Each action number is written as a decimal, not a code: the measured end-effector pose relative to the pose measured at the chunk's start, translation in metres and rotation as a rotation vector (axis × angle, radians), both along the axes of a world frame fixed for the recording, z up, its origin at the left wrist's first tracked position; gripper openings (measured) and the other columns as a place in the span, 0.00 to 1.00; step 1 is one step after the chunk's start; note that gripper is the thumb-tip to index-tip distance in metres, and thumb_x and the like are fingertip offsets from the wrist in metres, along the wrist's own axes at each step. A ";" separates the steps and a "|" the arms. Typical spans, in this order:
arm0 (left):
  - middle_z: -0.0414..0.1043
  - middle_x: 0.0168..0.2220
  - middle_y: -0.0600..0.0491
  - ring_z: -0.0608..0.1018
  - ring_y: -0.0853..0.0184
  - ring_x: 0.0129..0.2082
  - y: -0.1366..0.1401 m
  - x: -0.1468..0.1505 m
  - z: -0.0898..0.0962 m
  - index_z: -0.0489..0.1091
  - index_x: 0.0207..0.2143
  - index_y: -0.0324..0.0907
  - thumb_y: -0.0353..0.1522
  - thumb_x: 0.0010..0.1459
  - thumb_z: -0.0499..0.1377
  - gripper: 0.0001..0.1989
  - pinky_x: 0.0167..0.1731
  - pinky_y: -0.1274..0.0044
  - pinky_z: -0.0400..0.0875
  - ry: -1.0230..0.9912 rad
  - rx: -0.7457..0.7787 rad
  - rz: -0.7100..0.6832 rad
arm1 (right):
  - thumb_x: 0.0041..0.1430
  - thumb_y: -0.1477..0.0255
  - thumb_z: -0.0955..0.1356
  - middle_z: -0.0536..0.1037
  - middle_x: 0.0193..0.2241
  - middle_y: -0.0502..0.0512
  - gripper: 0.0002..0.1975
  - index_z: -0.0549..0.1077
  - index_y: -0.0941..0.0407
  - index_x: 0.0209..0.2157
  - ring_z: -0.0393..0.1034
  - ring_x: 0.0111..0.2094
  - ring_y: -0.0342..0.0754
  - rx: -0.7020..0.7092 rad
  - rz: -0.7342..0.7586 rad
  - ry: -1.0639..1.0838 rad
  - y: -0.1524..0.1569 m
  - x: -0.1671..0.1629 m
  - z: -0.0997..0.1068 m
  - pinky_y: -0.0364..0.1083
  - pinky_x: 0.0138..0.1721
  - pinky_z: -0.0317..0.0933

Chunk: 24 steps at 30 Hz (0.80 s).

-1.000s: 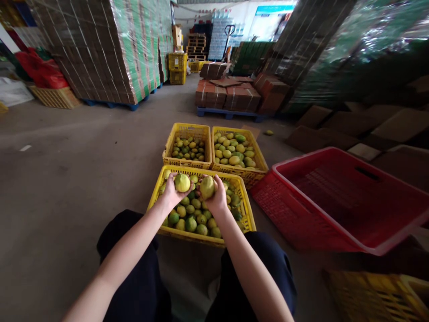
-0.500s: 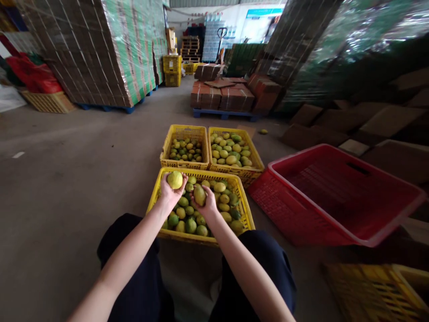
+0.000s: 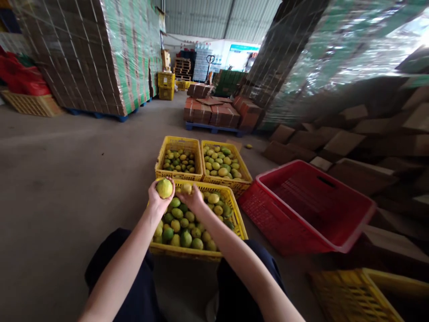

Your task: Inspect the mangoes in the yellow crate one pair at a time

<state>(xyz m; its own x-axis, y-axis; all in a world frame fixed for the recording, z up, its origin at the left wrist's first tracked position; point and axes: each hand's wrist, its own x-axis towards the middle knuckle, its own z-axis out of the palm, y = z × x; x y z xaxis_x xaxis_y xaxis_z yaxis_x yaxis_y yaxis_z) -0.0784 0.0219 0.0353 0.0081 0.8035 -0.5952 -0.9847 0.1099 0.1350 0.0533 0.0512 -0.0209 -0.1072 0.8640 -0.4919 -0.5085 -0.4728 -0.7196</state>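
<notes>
My left hand [image 3: 159, 199] is wrapped round a large yellow-green lemon [image 3: 164, 188], held above the left side of the near yellow crate [image 3: 239, 219]. Close to its right, my right hand [image 3: 195, 201] has a smaller yellowish lemon [image 3: 186, 189] in its fingers, over the crate's far part. That crate holds many green and yellow lemons [image 3: 186, 239]. Behind it stand a left yellow crate [image 3: 179, 176] with small lemons and a right yellow crate [image 3: 246, 175] with larger, yellower ones.
At right, a red crate [image 3: 298, 232] stands tilted beside the near crate, with another yellow crate [image 3: 342, 290] nearer me. Flat cardboard pieces [image 3: 345, 138] lie behind it. Beyond are bundled cartons on a blue pallet [image 3: 214, 129] and a tall wrapped stack [image 3: 130, 58]. One lemon [image 3: 248, 146] lies on the floor.
The right hand has moved left and away from me with its lemon, turning so the fruit rests in its fingers. The left hand still holds its lemon. The view has tilted up and shifted right.
</notes>
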 end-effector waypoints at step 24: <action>0.75 0.32 0.49 0.82 0.63 0.29 -0.018 0.044 -0.063 0.71 0.38 0.42 0.30 0.62 0.54 0.06 0.25 0.75 0.79 0.241 -0.123 -0.228 | 0.57 0.79 0.65 0.77 0.21 0.51 0.06 0.68 0.54 0.28 0.70 0.18 0.45 -0.161 -0.105 0.047 -0.047 0.093 -0.006 0.42 0.24 0.65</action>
